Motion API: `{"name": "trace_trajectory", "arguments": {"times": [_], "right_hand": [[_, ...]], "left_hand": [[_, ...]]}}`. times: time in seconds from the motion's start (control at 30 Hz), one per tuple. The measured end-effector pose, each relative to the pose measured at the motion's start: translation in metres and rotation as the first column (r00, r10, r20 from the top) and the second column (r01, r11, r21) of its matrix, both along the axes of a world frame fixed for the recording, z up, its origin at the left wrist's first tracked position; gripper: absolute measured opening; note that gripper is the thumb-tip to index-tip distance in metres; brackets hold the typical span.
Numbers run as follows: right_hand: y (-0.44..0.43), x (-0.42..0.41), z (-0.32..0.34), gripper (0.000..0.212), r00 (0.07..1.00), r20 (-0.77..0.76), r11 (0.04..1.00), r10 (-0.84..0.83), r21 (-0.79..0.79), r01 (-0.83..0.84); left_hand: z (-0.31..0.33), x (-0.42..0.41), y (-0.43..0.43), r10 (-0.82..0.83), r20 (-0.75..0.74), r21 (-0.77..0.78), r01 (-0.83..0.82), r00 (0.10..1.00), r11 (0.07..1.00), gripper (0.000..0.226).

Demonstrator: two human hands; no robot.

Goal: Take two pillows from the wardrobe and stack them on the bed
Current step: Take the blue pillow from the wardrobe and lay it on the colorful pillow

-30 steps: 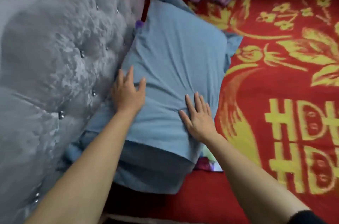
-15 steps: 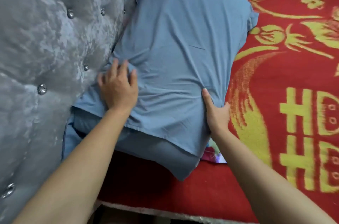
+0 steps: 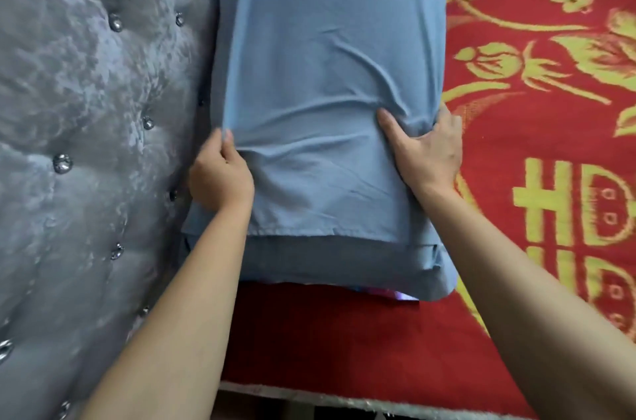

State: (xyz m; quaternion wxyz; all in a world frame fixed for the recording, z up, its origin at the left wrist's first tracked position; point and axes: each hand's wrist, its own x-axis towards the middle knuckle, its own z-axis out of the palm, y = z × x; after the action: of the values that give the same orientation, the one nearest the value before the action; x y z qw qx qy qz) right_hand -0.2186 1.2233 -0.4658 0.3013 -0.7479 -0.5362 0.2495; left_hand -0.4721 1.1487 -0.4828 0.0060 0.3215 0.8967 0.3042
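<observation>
You had the upper soft blue fabric-cased pillow (image 3: 330, 75) lying on top of a second blue pillow (image 3: 337, 264), whose near edge showed just below it, and both rested on the red bed cover with yellow woven motifs (image 3: 550, 178), pressed against the grey tufted velvet headboard with silver studs (image 3: 86, 144).

Your left hand (image 3: 220, 178) was closed in a pinch on the left edge of the upper pillow's case, thumb and fingers bunching loose cloth beside the headboard. Your right hand (image 3: 426, 154) was partly open, thumb laid across the top face and the fingers wrapped over the right edge, so it clasped the pillow's side.

The stacking looked nearly done; this seemed to be a squaring-up of the top pillow.

The risks I judged from there:
- Your left pinch held only cloth, so a pull could slide the case over the filling and not shift the pillow.
- A harder tug on one side could skew the top pillow, or drag it off the lower one toward you.
- Soft filling could slump toward the open right side once released.
</observation>
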Motion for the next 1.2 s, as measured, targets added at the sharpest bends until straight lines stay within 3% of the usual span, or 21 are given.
{"name": "trace_trajectory", "arguments": {"times": [0.07,0.1,0.2,0.3,0.63,0.8,1.03,1.2], "right_hand": [[-0.005,0.008,-0.016,0.104,0.995,0.073,0.969,0.067,-0.242,-0.048],[-0.012,0.009,-0.023,0.103,0.991,0.089,0.956,0.101,-0.284,-0.072],[-0.047,0.003,-0.043,0.091,0.944,0.147,0.936,0.296,-0.242,-0.256],[-0.083,0.0,-0.055,0.089,0.85,0.267,0.883,0.454,-0.264,-0.389],[-0.094,0.012,-0.061,0.105,0.926,0.175,0.93,0.335,-0.218,-0.296],[-0.102,-0.017,-0.049,0.103,0.904,0.352,0.957,0.245,-0.236,-0.167],[-0.099,0.011,-0.081,0.103,0.875,0.224,0.854,0.43,-0.416,-0.313],[-0.116,0.011,-0.084,0.095,0.913,0.181,0.914,0.366,-0.254,-0.316]], "left_hand": [[-0.016,0.007,-0.009,-0.082,0.091,-0.16,0.096,0.992,0.982,0.042],[-0.021,0.01,-0.014,-0.12,0.121,-0.194,0.142,0.985,0.971,0.052],[-0.029,0.019,-0.025,-0.295,0.04,-0.304,0.293,0.955,0.907,0.069],[-0.039,0.012,-0.032,-0.347,0.12,-0.487,0.359,0.93,0.796,0.073],[-0.042,0.008,-0.032,-0.24,0.12,-0.481,0.267,0.963,0.835,0.08],[-0.046,-0.003,-0.036,-0.215,0.077,-0.499,0.224,0.974,0.837,0.078],[-0.052,0.016,-0.044,-0.229,0.058,-0.474,0.228,0.972,0.85,0.077],[-0.055,0.016,-0.049,-0.224,-0.018,-0.441,0.193,0.975,0.877,0.075]]}}
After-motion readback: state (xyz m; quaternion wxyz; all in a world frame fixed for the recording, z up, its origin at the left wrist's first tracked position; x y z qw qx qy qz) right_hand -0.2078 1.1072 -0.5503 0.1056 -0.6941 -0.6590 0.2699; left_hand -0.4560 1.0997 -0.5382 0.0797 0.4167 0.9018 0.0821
